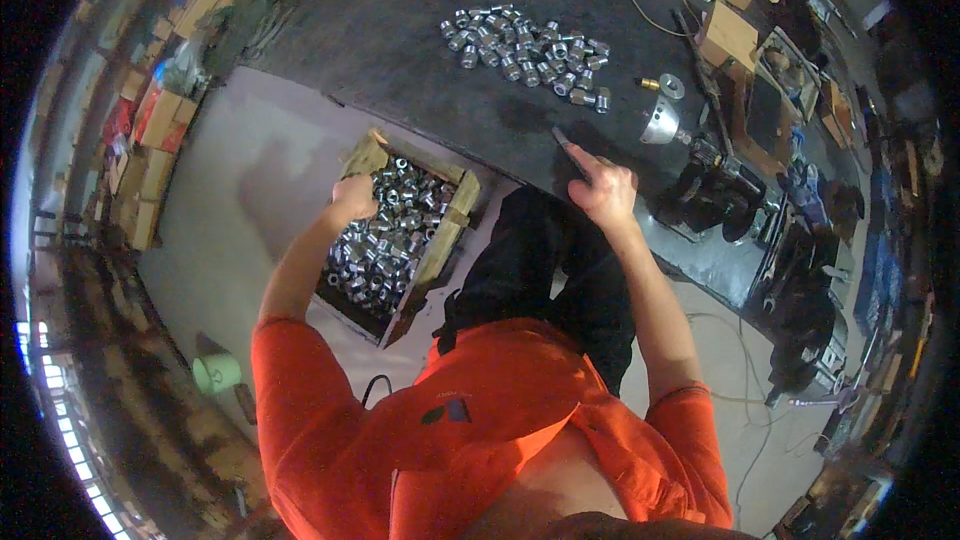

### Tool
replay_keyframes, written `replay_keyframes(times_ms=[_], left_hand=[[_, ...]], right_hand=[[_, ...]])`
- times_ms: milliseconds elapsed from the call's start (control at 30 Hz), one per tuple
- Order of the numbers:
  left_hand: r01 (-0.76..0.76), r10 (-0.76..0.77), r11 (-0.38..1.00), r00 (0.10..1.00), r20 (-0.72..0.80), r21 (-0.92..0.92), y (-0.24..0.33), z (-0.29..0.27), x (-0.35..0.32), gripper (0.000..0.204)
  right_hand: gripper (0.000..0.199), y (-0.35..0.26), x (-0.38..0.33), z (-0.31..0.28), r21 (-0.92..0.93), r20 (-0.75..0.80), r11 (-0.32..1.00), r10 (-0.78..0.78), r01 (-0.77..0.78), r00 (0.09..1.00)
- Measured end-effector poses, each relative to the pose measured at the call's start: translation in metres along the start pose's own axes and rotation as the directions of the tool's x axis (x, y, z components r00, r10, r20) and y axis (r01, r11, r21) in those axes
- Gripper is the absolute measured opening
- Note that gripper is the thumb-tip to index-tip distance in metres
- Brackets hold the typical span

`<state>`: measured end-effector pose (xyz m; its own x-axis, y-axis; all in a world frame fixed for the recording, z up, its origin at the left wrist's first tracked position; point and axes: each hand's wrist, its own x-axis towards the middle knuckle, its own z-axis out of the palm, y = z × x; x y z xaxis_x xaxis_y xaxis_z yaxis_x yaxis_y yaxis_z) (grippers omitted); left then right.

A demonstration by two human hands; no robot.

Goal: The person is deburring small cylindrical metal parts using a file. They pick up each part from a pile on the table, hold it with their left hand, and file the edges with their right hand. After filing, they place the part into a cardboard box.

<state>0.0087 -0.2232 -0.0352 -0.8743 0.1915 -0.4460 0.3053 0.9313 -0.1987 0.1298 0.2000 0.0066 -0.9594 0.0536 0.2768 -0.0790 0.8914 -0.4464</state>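
Note:
My left hand [353, 198] reaches down into a wooden crate [455, 202] full of small shiny metal fittings [385, 240], its fingers closed among them. Whether it holds any is hidden. My right hand [603, 186] rests on the edge of the dark workbench [400, 30], fingers curled on a thin dark tool [568, 152]. A pile of the same metal fittings [525, 52] lies further back on the bench. I wear an orange shirt and dark trousers.
A silver cone-shaped machine part [660, 123] and a brass piece [650, 84] lie right of the pile. Dark machinery [710, 195] stands at the bench's right end. Cardboard boxes [735, 30] sit behind. A green cup [217, 372] stands on the floor.

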Motion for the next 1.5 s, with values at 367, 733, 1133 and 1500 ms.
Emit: replay_keyframes(times_ms=[367,733,1133,1500], left_hand=[[-0.189,0.147,0.589,0.981,-0.126,-0.786,0.057,-0.099,-0.018,0.025],[-0.38,0.208,0.054,0.909,-0.362,-0.923,0.17,-0.148,0.036,0.028],[-0.62,0.277,0.695,0.698,-0.66,-0.364,0.18,-0.128,0.008,0.038],[-0.644,0.343,0.685,0.698,-0.629,-0.341,0.187,-0.133,0.006,0.032]], right_hand=[[0.051,-0.004,0.0,-0.004,0.042,-0.03,0.999,0.011,-0.01,0.999],[0.052,-0.006,0.0,-0.007,0.021,-0.007,0.999,0.026,-0.026,1.0],[0.054,-0.004,0.0,-0.002,0.01,0.037,0.999,0.044,-0.045,0.998],[0.055,-0.001,-0.001,-0.001,-0.031,0.011,0.999,0.022,-0.021,1.0]])
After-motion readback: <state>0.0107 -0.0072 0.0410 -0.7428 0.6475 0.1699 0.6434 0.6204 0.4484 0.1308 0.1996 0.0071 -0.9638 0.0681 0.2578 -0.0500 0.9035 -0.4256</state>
